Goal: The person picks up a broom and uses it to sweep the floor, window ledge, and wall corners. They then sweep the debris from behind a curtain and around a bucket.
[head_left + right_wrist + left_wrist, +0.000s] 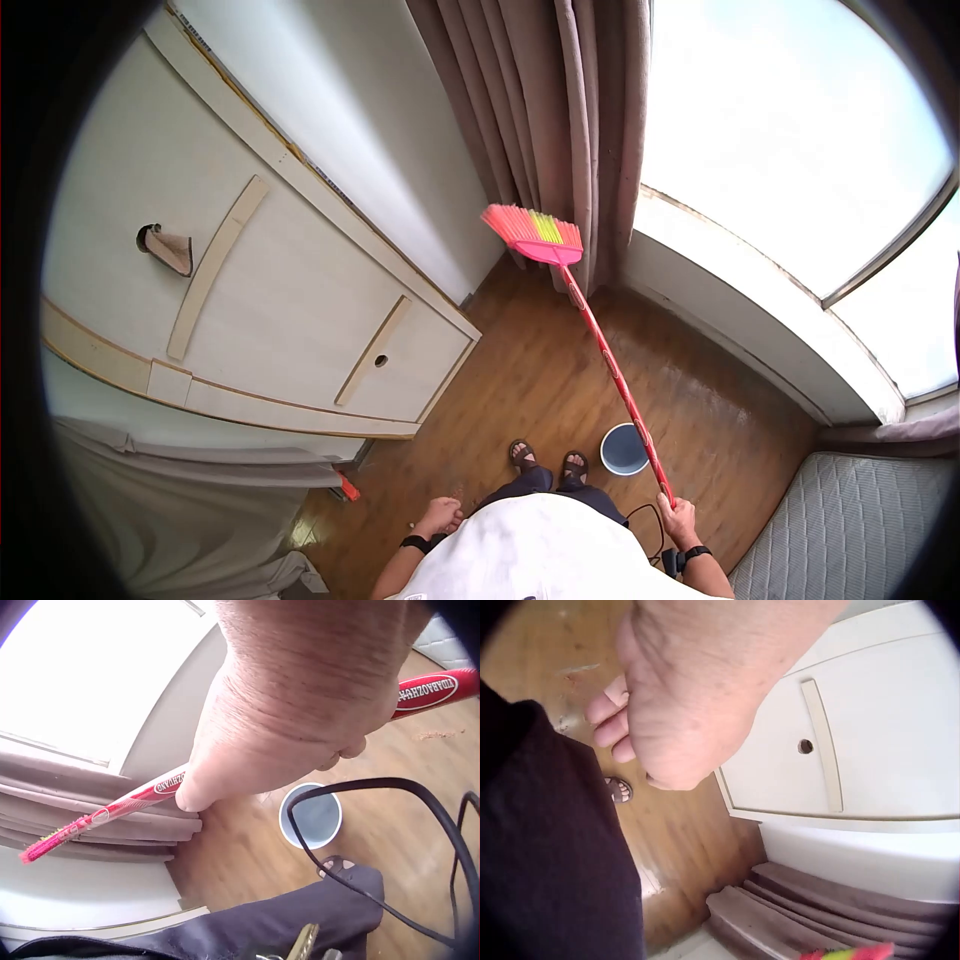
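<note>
My right hand (680, 518) grips the red handle of a broom (612, 368), fingers wrapped round the pole. The broom points up and away from me, and its head of pink-red and yellow bristles is raised in front of the curtain. In the right wrist view the printed handle runs out on both sides of the right hand (300, 712). My left hand (437, 516) hangs beside my body, holding nothing. Its fingers curl loosely in the left wrist view, where the hand (694, 697) shows above the wooden floor.
A round bucket (625, 450) stands on the wooden floor (510, 380) near my feet. White panelled furniture (290, 270) fills the left side. Brownish curtains (540, 110) hang beside a bright window. A quilted mattress (850, 530) lies at right. A black cable (390, 784) loops near the right hand.
</note>
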A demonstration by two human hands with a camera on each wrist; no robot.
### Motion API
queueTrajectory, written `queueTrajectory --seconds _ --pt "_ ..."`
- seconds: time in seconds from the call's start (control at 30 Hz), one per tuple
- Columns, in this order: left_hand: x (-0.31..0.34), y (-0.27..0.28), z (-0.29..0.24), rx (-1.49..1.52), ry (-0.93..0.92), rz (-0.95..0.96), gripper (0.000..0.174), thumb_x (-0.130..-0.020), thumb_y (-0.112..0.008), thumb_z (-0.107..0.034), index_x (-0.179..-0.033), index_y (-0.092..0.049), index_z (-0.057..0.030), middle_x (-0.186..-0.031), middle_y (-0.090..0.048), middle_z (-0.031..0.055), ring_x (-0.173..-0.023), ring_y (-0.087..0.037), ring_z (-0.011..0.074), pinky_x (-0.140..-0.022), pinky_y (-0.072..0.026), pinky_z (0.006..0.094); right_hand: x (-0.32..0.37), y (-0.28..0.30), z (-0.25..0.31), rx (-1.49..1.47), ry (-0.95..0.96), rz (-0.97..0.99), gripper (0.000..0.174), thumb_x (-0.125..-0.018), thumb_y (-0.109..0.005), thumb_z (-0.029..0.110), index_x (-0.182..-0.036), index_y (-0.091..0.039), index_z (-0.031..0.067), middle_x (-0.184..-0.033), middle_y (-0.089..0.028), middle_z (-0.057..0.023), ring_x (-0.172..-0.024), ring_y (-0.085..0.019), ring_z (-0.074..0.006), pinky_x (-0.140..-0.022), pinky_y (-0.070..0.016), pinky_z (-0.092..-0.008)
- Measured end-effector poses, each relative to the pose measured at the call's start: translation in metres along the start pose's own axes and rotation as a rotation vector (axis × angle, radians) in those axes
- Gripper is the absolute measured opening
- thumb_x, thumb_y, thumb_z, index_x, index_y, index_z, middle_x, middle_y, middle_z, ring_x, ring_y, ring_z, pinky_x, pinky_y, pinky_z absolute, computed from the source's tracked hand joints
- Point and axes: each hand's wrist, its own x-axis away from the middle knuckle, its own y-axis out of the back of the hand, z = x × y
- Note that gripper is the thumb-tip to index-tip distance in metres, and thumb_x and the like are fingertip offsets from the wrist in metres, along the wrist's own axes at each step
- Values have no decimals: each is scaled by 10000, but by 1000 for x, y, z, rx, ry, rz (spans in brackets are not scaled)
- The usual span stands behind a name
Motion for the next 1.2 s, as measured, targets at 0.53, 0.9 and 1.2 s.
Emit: queueTrajectory --seconds 0.53,0.9,1.2 --pt "16 -7 3 -26 -8 -9 197 -911 -541 -210 -942 -612 -28 -783 -597 62 -581 -543 140 -455 -452 281 -95 -26 26 -246 -222 129 656 -868 -554 558 -614 -549 -47 -567 -540 -126 -538 -558 -189 -494 -448 -367" --pt "21 -16 62 71 -66 -16 212 -864 -541 -153 -689 -604 -53 -609 -559 30 -562 -538 125 -446 -414 272 -55 -35 46 0 -224 230 711 -866 -491 630 -653 -606 -39 -592 -578 -119 -509 -584 -237 -462 -450 -371" --pt "35 -8 61 234 -39 -107 276 -855 -526 -122 -583 -546 -81 -565 -503 -2 -477 -448 100 -402 -332 277 -119 -91 43 -54 -74 162 734 -889 -440 611 -705 -602 -80 -668 -619 -264 -686 -651 -377 -646 -485 -461"
